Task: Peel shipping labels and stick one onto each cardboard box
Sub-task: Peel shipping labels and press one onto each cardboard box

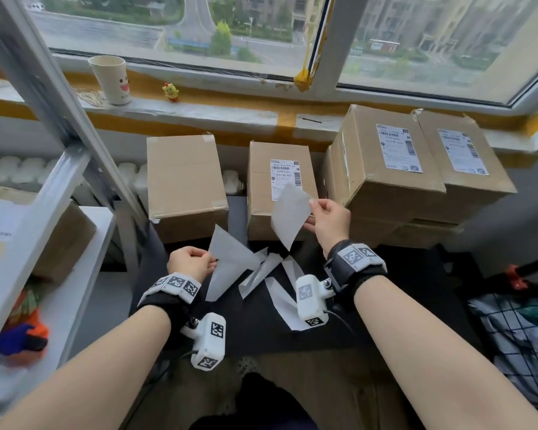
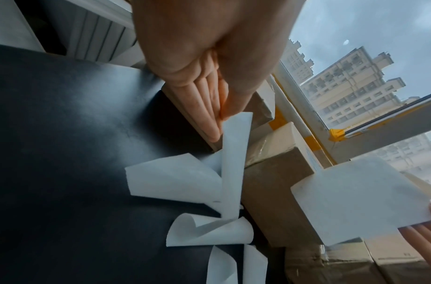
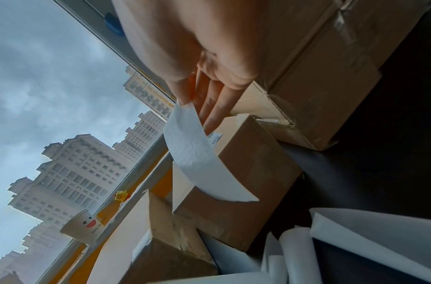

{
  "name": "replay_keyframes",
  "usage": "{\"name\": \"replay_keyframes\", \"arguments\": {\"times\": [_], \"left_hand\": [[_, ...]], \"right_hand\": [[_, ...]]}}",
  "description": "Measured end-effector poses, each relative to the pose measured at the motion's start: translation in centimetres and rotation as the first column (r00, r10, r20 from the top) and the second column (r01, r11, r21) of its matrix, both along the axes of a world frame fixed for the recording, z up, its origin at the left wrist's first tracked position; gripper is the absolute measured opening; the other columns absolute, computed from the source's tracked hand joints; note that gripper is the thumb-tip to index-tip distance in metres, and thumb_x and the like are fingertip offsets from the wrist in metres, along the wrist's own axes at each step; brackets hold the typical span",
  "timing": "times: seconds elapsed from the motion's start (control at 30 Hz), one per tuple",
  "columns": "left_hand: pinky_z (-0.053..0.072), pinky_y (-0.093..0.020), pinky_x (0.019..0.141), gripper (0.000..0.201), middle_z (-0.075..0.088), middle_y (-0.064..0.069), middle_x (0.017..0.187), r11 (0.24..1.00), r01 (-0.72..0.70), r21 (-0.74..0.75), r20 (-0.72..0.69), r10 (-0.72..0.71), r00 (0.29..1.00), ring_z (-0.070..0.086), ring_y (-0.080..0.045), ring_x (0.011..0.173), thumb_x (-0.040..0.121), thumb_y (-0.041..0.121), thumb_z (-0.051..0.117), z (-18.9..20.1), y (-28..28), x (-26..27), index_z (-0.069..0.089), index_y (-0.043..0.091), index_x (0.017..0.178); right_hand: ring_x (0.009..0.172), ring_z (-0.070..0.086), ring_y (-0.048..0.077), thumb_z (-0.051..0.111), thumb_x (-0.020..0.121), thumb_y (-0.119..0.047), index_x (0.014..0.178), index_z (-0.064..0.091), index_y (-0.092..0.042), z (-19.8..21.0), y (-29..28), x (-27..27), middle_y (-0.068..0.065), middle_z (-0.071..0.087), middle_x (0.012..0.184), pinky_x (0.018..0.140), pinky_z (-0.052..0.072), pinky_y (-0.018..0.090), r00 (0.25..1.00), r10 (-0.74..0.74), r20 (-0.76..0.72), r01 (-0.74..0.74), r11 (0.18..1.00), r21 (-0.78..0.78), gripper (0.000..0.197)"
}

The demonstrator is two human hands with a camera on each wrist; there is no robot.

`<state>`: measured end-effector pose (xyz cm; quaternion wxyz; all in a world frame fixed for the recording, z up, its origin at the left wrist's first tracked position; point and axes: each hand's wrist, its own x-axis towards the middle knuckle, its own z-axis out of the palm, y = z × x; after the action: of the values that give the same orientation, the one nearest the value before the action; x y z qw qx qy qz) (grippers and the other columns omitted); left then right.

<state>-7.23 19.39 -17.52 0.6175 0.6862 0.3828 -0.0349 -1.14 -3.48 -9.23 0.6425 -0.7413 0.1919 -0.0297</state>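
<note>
Four cardboard boxes stand in a row under the window. The left box (image 1: pixel 184 181) has a bare top. The middle box (image 1: pixel 261 181) and the two right boxes (image 1: pixel 364 162) (image 1: pixel 475 178) each carry a printed label. My right hand (image 1: pixel 309 214) pinches a white label sheet (image 1: pixel 289 212) in the air in front of the middle box, blank side toward me. My left hand (image 1: pixel 213 262) pinches a second white sheet (image 1: pixel 227 262) low over the table, apart from the first. The wrist views show the left fingers (image 2: pixel 209 107) on their sheet (image 2: pixel 233 153) and the right fingers (image 3: pixel 209 107) on theirs (image 3: pixel 202 159).
Curled white backing strips (image 1: pixel 263 273) lie on the black table (image 1: pixel 370 321) between my wrists. A paper cup (image 1: pixel 111 79) and a small yellow toy (image 1: pixel 171 91) sit on the windowsill. A metal shelf frame (image 1: pixel 59 169) stands at the left, a wire basket (image 1: pixel 522 330) at the right.
</note>
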Motion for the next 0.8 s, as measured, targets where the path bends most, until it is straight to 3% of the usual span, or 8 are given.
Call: {"name": "replay_keyframes", "arguments": {"times": [0.1,0.23,0.3,0.4,0.53,0.6,0.67,0.8], "left_hand": [[0.057,-0.038,0.079,0.014,0.068,-0.013,0.073,1.0,0.013,0.017,0.002,-0.013,1.0,0.07,-0.028,0.073,0.084,0.018,0.061,-0.2,0.0,0.0,0.064,0.009,0.074],[0.047,-0.034,0.098,0.037,0.069,-0.01,0.11,0.958,0.159,0.238,0.0,-0.164,0.986,0.065,-0.029,0.103,0.082,0.029,0.061,1.5,-0.4,-0.7,0.066,0.009,0.113],[0.041,-0.023,0.093,0.03,0.069,-0.009,0.112,0.916,0.242,0.32,0.023,-0.263,0.964,0.062,-0.024,0.107,0.088,0.021,0.059,3.5,-1.3,-1.1,0.066,0.008,0.114],[0.044,-0.021,0.087,0.023,0.071,-0.007,0.106,0.878,0.319,0.357,0.142,-0.388,0.911,0.065,-0.018,0.101,0.088,0.017,0.06,6.2,-2.6,-1.1,0.07,0.009,0.107],[0.052,-0.033,0.091,0.023,0.073,-0.005,0.101,0.841,0.376,0.389,0.235,-0.485,0.842,0.068,-0.013,0.094,0.084,0.022,0.065,8.4,-3.3,-0.7,0.071,0.015,0.105],[0.052,-0.034,0.092,0.026,0.073,-0.006,0.103,0.816,0.39,0.427,0.237,-0.517,0.822,0.067,-0.014,0.097,0.082,0.028,0.068,9.2,-3.2,-0.6,0.071,0.018,0.106],[0.051,-0.033,0.094,0.034,0.071,-0.004,0.107,0.794,0.387,0.468,0.214,-0.527,0.823,0.066,-0.015,0.1,0.077,0.029,0.073,9.5,-2.7,-0.4,0.07,0.019,0.109],[0.051,-0.032,0.091,0.042,0.07,-0.004,0.104,0.806,0.353,0.475,0.238,-0.504,0.83,0.066,-0.017,0.096,0.073,0.027,0.077,10.3,-1.7,0.0,0.066,0.014,0.112]], "right_hand": [[0.072,0.067,0.014,0.054,0.094,-0.014,0.095,0.06,-0.005,-0.2,0.1,-0.3,0.006,0.066,0.085,0.063,0.059,0.025,1.0,0.017,-0.002,-0.017,1.0,0.01,0.011],[0.073,0.068,0.019,0.055,0.094,-0.014,0.098,0.06,-0.002,-0.1,1.3,-0.9,0.015,0.067,0.095,0.063,0.06,0.027,1.0,0.024,-0.014,-0.023,0.998,0.054,0.014],[0.073,0.067,0.019,0.054,0.094,-0.015,0.101,0.061,0.0,0.2,2.3,-1.5,0.016,0.066,0.099,0.059,0.059,0.024,0.998,0.056,-0.014,-0.055,0.996,0.069,0.018],[0.079,0.067,0.021,0.053,0.094,-0.015,0.104,0.061,0.002,1.0,4.1,-2.6,0.011,0.064,0.097,0.059,0.059,0.022,0.991,0.133,-0.008,-0.132,0.988,0.079,0.021],[0.093,0.069,0.03,0.055,0.094,-0.019,0.101,0.064,0.001,1.8,6.3,-3.6,0.018,0.067,0.105,0.073,0.06,0.04,0.976,0.215,-0.019,-0.213,0.974,0.079,0.023],[0.09,0.069,0.032,0.055,0.093,-0.022,0.086,0.067,-0.004,2.1,7.3,-3.9,0.022,0.069,0.098,0.077,0.059,0.047,0.964,0.264,-0.018,-0.263,0.963,0.06,0.022],[0.083,0.068,0.029,0.054,0.094,-0.023,0.078,0.066,-0.007,2.6,8.1,-4.0,0.018,0.068,0.088,0.073,0.06,0.041,0.957,0.288,-0.027,-0.285,0.955,0.077,0.025],[0.071,0.064,0.017,0.053,0.094,-0.024,0.096,0.066,0.0,3.8,9.2,-3.7,0.012,0.066,0.087,0.052,0.054,0.019,0.925,0.377,-0.047,-0.362,0.911,0.199,0.027]]}}
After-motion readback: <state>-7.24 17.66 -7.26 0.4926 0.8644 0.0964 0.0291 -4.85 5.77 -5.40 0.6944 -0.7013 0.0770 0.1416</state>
